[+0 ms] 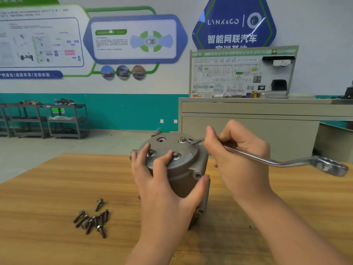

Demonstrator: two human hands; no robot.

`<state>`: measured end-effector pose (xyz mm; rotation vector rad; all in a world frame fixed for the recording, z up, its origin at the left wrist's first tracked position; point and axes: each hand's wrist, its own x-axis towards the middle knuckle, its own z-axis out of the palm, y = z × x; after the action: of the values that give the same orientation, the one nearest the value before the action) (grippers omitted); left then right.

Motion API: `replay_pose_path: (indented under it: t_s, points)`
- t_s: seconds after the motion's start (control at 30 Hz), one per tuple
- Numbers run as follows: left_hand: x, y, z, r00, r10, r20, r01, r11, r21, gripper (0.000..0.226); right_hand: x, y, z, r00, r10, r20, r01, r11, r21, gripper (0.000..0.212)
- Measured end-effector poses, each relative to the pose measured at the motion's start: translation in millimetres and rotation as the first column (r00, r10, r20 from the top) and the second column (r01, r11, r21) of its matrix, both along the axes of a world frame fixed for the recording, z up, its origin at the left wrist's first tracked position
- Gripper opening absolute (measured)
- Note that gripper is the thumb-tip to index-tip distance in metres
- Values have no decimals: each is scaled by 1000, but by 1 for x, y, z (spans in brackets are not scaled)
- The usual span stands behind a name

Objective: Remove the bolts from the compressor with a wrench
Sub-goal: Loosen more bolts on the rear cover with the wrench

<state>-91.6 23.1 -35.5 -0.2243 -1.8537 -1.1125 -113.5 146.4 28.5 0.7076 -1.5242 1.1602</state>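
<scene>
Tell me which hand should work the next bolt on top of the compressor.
Right, most likely. The right hand already grips the wrench, whose near end sits beside the far bolt. The left hand is wrapped round the compressor, steadying it.

A wooden desk (47,184) with a streaky grain carries the grey metal compressor (183,169), standing upright near its far edge. To the compressor's left, nearer the viewer, lies a loose heap of bolts (92,219), perhaps ten, one lying just apart.
</scene>
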Motion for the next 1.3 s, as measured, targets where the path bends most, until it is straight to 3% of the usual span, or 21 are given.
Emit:
replay_pose_path:
  t_s: [0.23,0.37,0.5,0.63,0.73,0.8,0.87,0.93,1.0,1.07,1.13,1.3]
  points:
    - [0,0,-3,1000,-27,-8,27,999,-31,65,-9,-7,-7,999,31,-14,-31,1000,2,38]
    - [0,3,-4,999,-39,-14,38,997,-70,67,-2,-6,0,981,-160,-105,168,984,67,42]
    - [-2,5,-6,997,-77,-18,75,993,-95,68,10,-12,4,935,-306,-180,346,899,269,47]
    - [-5,2,-7,992,-127,-17,126,989,-73,64,14,-18,-1,910,-348,-226,409,845,344,30]
    - [-10,-15,-6,987,-154,-40,150,985,-80,64,5,-10,-6,991,-101,-83,114,980,162,34]
    - [-12,-30,-5,978,-207,-42,202,975,-94,61,-2,-4,-6,974,205,91,-200,978,-67,37]
    - [-14,-42,-4,958,-285,-15,282,955,-96,59,-7,4,-1,846,478,238,-406,865,-293,39]
    - [-14,-50,-3,936,-352,21,353,934,-61,55,-14,12,8,604,712,358,-523,693,-496,35]
    - [-13,-52,0,909,-412,57,413,911,-1,52,-20,21,15,352,822,447,-529,569,-630,23]
    - [-13,-52,2,895,-438,84,438,899,20,54,-23,27,17,262,838,478,-498,542,-677,24]
    - [-13,-51,3,891,-440,110,441,898,20,60,-25,26,15,314,837,449,-468,548,-693,28]
    - [-14,-46,4,900,-425,97,427,904,5,61,-22,16,8,547,773,322,-422,586,-691,42]
